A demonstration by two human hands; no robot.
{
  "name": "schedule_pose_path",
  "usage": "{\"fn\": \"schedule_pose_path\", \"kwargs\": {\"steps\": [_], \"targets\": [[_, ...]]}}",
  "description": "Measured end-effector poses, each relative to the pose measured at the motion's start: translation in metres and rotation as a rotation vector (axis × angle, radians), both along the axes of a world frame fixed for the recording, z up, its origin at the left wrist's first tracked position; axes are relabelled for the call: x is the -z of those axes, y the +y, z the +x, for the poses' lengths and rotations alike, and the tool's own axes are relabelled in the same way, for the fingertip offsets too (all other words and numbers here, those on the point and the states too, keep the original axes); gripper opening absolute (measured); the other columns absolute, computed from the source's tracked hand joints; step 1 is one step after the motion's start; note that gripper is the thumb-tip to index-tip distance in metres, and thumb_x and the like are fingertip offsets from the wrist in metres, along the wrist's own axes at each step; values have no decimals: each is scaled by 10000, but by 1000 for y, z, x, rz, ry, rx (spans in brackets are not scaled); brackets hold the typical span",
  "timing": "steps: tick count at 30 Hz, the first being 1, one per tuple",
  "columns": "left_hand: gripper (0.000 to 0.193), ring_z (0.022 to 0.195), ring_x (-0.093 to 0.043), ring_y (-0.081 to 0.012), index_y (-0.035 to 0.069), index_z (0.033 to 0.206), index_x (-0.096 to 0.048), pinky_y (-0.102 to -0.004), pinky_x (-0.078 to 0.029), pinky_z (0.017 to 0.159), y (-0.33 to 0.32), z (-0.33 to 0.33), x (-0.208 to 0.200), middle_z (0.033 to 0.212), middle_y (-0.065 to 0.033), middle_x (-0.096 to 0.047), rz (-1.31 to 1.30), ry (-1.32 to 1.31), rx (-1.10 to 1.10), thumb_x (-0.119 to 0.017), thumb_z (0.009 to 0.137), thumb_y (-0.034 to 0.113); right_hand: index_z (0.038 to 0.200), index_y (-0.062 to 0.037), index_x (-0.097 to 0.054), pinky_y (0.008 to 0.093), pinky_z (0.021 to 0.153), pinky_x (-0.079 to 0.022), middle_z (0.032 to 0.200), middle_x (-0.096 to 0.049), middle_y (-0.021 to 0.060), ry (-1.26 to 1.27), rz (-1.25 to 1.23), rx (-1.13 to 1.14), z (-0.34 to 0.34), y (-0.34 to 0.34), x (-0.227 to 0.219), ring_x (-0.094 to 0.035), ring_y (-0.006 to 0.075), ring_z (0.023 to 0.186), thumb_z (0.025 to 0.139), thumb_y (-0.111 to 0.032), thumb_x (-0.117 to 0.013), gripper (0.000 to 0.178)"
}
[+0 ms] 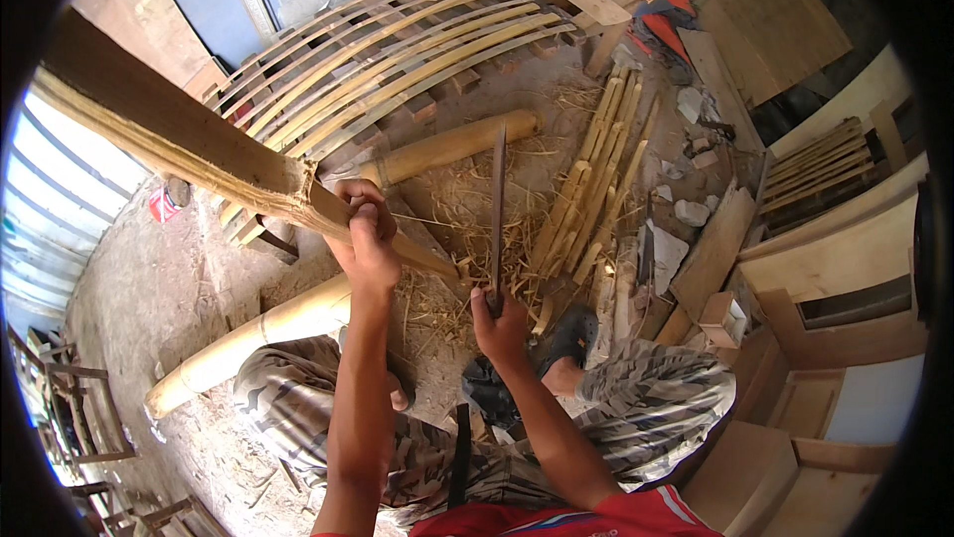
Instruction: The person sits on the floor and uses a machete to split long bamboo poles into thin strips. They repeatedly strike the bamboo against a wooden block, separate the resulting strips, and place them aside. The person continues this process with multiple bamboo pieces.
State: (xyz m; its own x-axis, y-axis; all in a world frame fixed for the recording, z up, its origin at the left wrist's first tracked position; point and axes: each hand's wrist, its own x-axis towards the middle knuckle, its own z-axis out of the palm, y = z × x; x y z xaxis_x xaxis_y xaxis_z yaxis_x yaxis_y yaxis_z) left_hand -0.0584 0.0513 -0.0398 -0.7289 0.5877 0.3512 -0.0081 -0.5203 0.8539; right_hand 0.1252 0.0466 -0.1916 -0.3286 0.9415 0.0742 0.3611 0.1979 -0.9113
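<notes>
My left hand (366,239) is closed around a long split bamboo piece (209,164), which slants from the upper left down toward the shavings between my feet. Its hollow inner face and a node show beside my fingers. In my right hand (502,326) is the handle of a long, narrow knife (499,204), its dark blade pointing away from me and apart from the bamboo. Bamboo shavings (447,209) litter the floor below. Just to the right of the blade lies a bundle of split bamboo strips (596,159).
A whole bamboo pole (462,145) lies beyond my hands; another (258,328) lies by my left leg. Long strips (397,50) rest across bricks at the back. Wooden furniture parts (825,279) and broken rubble (691,211) stand or lie along the right.
</notes>
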Motion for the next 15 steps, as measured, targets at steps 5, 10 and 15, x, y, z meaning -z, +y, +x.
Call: {"fn": "schedule_pose_path", "kwargs": {"steps": [5,10,15], "targets": [[156,480,-343,-52,26,881,-501,-219,-258,437,14,7,4,607,22,-407,31,-44,23,-482,823,169,617,-92,-484,419,457,-309,518,-383,50,-766,-631,-254,22,7,124,-411,203,448,978,-336,-536,439],[149,464,-322,-62,15,850,-500,-228,-251,430,2,-12,5,572,-1,-398,19,-84,-35,-453,821,154,623,-83,-468,413,482,-367,549,-415,68,-376,-969,-266,25,10,108,-441,190,471,964,-280,-560,404],[139,460,-321,-67,13,839,-500,-231,-259,427,10,-2,4,565,-5,-401,35,-24,-22,-442,812,137,644,-95,-473,398,509,-409,560,-429,51,78,-1334,-171,35,7,104,-441,174,474,944,-274,-590,369]]}}
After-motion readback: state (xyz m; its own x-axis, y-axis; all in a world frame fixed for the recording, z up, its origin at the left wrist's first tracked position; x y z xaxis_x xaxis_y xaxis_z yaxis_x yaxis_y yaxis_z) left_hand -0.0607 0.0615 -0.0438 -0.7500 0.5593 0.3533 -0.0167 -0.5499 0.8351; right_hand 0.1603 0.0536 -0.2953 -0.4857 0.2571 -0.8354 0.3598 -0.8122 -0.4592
